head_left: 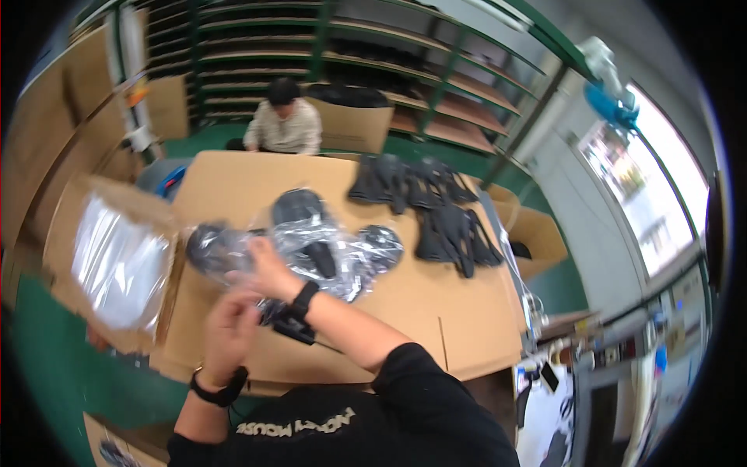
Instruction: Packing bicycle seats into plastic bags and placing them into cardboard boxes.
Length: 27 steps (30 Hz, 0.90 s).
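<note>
Black bicycle saddles in clear plastic bags lie in a loose group on the cardboard-topped table. My right hand (pixel 272 272) reaches across to the left, its fingers closed on the clear plastic bag around the leftmost saddle (pixel 212 243). Just below it is my left hand (pixel 232 321), its fingers bent and smeared by motion; whether it pinches the plastic I cannot tell. Beyond my right hand lies a larger bagged saddle (pixel 299 208), with another bagged piece (pixel 380 247) to its right. A dark object (pixel 294 330) sits under my right wrist.
Bare black saddles (pixel 447 226) are piled at the table's right. An open carton (pixel 117 261) with clear plastic bags stands at the left. Across the table (pixel 405 327) sits a person (pixel 286 121), before green-framed shelves (pixel 373 58). More cartons (pixel 537 241) stand at the right.
</note>
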Available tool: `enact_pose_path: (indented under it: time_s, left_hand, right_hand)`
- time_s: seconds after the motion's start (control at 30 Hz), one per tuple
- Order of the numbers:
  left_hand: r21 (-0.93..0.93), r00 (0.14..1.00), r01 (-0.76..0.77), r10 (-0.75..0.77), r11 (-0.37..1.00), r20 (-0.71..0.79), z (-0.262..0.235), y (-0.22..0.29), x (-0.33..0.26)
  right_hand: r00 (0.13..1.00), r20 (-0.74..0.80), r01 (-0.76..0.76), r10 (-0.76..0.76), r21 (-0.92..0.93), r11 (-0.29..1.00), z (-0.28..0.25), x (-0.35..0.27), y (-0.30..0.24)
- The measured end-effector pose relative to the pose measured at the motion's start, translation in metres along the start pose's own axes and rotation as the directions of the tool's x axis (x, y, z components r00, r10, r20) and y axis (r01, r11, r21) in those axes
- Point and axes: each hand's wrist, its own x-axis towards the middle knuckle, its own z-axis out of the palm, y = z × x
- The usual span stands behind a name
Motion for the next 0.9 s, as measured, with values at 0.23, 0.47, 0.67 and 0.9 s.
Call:
enact_pose_path:
  time_s: [0.23,0.47,0.67,0.9]
  left_hand:
    - [0.482,0.962,-0.004,-0.128,0.876,0.241,-0.029,-0.072,0.003]
    - [0.638,0.912,-0.077,-0.204,0.766,0.355,-0.016,-0.057,-0.008]
    - [0.757,0.988,-0.01,-0.112,0.654,0.109,-0.003,-0.026,0.019]
    - [0.882,0.977,-0.172,0.187,0.438,0.098,0.025,0.015,0.041]
  right_hand:
    - [0.976,-0.204,0.02,-0.072,-0.246,0.969,-0.147,-0.011,-0.066]
    - [0.03,-0.932,-0.466,-0.36,-0.332,0.82,-0.444,-0.137,-0.003]
    - [0.154,-0.951,0.096,0.268,0.284,0.954,-0.473,-0.161,0.059]
    - [-0.06,-0.981,0.195,0.186,0.171,0.966,-0.466,-0.156,0.073]
